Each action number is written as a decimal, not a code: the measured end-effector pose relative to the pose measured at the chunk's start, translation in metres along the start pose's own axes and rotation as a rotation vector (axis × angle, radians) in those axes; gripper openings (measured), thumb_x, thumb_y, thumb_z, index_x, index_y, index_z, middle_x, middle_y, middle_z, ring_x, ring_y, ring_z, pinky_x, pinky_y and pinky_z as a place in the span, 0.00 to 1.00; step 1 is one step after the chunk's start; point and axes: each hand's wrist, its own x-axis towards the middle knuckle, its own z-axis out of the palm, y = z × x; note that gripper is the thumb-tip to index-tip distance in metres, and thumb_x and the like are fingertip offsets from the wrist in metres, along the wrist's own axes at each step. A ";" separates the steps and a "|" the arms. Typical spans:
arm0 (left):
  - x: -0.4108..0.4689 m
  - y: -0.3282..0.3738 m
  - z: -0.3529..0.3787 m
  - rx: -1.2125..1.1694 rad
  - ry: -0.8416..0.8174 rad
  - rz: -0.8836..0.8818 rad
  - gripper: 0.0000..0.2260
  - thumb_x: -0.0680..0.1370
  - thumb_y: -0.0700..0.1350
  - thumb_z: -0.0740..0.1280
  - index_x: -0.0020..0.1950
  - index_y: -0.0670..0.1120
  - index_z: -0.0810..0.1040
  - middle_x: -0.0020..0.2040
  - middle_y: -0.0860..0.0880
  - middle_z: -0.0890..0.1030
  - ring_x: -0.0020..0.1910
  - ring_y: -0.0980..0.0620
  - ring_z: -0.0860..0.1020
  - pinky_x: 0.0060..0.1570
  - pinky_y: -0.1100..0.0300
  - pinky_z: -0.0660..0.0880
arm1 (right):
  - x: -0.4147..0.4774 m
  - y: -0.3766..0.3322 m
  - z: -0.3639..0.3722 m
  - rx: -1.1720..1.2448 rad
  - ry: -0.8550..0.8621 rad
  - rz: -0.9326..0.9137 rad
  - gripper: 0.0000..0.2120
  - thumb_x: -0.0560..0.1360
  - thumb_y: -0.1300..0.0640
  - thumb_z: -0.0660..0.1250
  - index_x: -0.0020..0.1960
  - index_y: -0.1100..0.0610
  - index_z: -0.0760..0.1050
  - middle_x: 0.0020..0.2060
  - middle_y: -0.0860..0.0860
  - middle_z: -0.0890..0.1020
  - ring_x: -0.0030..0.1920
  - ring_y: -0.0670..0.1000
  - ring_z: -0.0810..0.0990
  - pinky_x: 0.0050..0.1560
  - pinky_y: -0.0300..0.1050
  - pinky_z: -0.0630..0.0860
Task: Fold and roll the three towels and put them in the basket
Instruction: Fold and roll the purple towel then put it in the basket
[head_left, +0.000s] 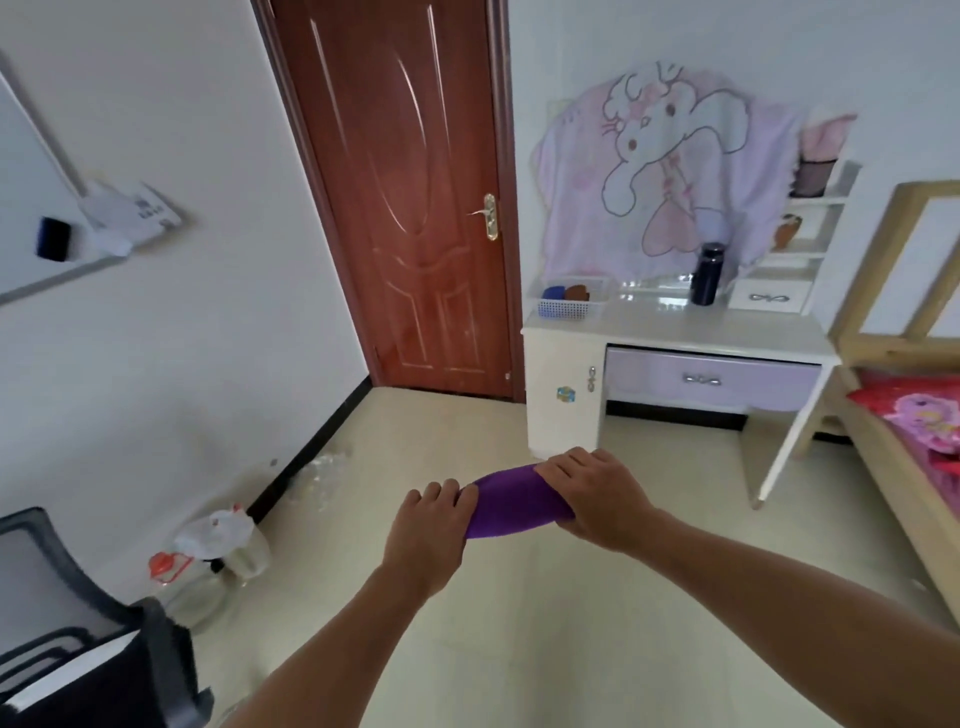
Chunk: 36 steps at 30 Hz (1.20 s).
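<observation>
A purple towel (514, 499), rolled into a short thick roll, is held in the air above the pale floor (519, 623), in front of the person. Its left end is gripped by the left hand (431, 525), and the fingers (449, 491) are curled over the cloth and kept close together. Its right end is gripped by the right hand (597, 499); here the fingers (566, 462) are bent over the top of the roll and a little spread. The thumbs are hidden, so their position cannot be told.

A white desk (675, 327) with a lilac drawer is seen further back, beside a brown door (405, 208). A small blue basket (563, 309) is placed on the left corner of the desk, well apart from the hands. Two rolls are seen inside it, a blue towel (553, 292) and a brown towel (576, 292), side by side. A dark bottle (706, 275) stands upright on the desk, to the right of the basket. Part of a bed (909, 467) is seen at the right edge.
</observation>
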 end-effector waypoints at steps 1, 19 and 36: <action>0.026 -0.001 0.007 -0.015 -0.005 0.021 0.23 0.61 0.43 0.76 0.53 0.46 0.77 0.40 0.50 0.79 0.34 0.49 0.77 0.32 0.57 0.74 | 0.009 0.020 0.007 -0.010 -0.004 0.018 0.23 0.63 0.47 0.74 0.55 0.54 0.76 0.45 0.51 0.84 0.42 0.53 0.82 0.40 0.46 0.78; 0.467 -0.035 0.089 -0.234 0.040 0.264 0.19 0.76 0.45 0.64 0.66 0.49 0.69 0.55 0.50 0.78 0.50 0.50 0.77 0.50 0.57 0.74 | 0.197 0.325 0.109 0.025 -0.010 0.398 0.19 0.62 0.48 0.71 0.51 0.52 0.77 0.43 0.48 0.83 0.42 0.51 0.81 0.40 0.47 0.78; 0.812 0.016 0.190 -0.554 -0.220 0.098 0.23 0.70 0.52 0.72 0.61 0.50 0.69 0.55 0.51 0.72 0.51 0.54 0.74 0.49 0.60 0.78 | 0.342 0.641 0.252 0.539 -0.159 0.642 0.21 0.69 0.49 0.73 0.60 0.47 0.72 0.51 0.43 0.80 0.49 0.45 0.76 0.49 0.38 0.71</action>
